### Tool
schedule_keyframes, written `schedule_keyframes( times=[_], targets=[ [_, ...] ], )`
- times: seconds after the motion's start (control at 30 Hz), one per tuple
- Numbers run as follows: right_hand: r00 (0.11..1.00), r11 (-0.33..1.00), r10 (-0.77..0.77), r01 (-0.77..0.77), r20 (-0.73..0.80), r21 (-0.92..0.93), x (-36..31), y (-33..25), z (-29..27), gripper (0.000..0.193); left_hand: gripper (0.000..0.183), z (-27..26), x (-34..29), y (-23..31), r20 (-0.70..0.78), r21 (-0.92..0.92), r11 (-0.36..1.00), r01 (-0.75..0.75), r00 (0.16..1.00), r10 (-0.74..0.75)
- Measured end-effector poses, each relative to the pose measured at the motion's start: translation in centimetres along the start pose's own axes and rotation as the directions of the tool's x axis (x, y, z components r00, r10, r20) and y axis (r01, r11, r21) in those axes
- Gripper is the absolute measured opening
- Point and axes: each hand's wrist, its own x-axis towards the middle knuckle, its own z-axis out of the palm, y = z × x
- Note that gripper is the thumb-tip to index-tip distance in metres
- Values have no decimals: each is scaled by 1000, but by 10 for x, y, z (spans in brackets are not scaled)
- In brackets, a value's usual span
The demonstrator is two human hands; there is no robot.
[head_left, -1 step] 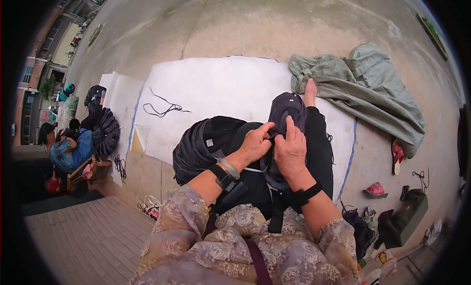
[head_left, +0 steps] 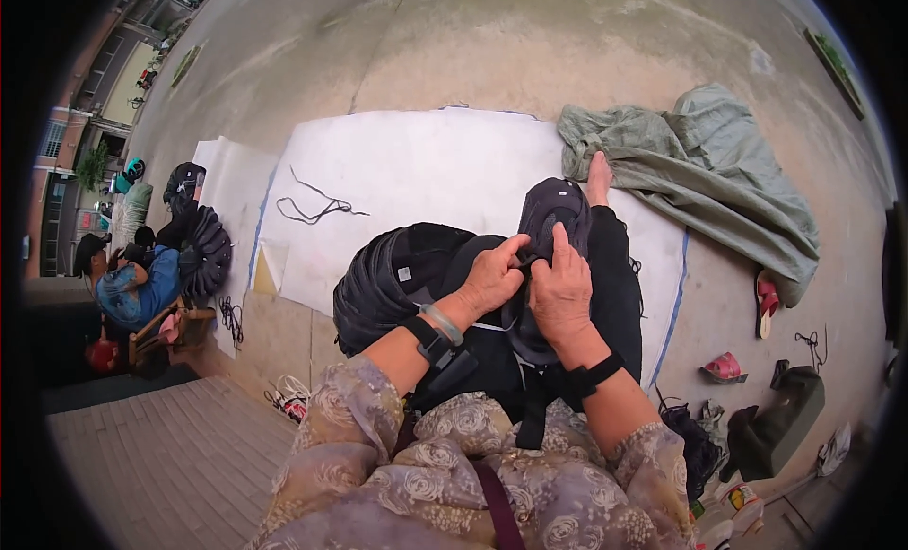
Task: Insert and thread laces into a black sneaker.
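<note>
What looks like a dark grey shoe upper [head_left: 552,198] stands in my lap, its rounded end pointing away from me. My left hand [head_left: 492,274] pinches its left edge, with the fingertips together. On the near side, my right hand [head_left: 560,290] grips the same piece, its index finger stretched along the surface and the other fingers curled. Any lace between my fingertips is too small to make out. Left of my hands lies a nested stack of similar dark pieces [head_left: 364,290], with a small white tag [head_left: 405,275] beside it.
A white sheet [head_left: 407,162] covers the ground ahead, bearing a loose black lace [head_left: 322,209]. Grey-green cloth [head_left: 700,162] lies at far right, near red sandals [head_left: 724,366] and a dark green stool-like object [head_left: 780,422]. At left, another person [head_left: 137,285] sits by a similar stack [head_left: 205,252].
</note>
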Motion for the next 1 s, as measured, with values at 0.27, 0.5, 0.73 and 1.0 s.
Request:
schedule_keyframes(
  times=[0.27, 0.5, 0.73, 1.0],
  targets=[
    [887, 866, 440, -461, 140, 193, -111, 73, -97, 9, 54, 7, -18, 19, -117, 277, 957, -89, 985, 126],
    [524, 419, 852, -664, 15, -619, -365, 224, -176, 13, 54, 19, -15, 24, -183, 336, 940, -64, 974, 131],
    [833, 880, 474, -441, 286, -175, -185, 141, -108, 30, 31, 14, 14, 17, -333, -190, 982, -9, 941, -56],
    [964, 966, 130, -176, 233, 188, -65, 69, -63, 34, 39, -36, 30, 36, -221, -646, 762, 53, 942, -253]
  ],
)
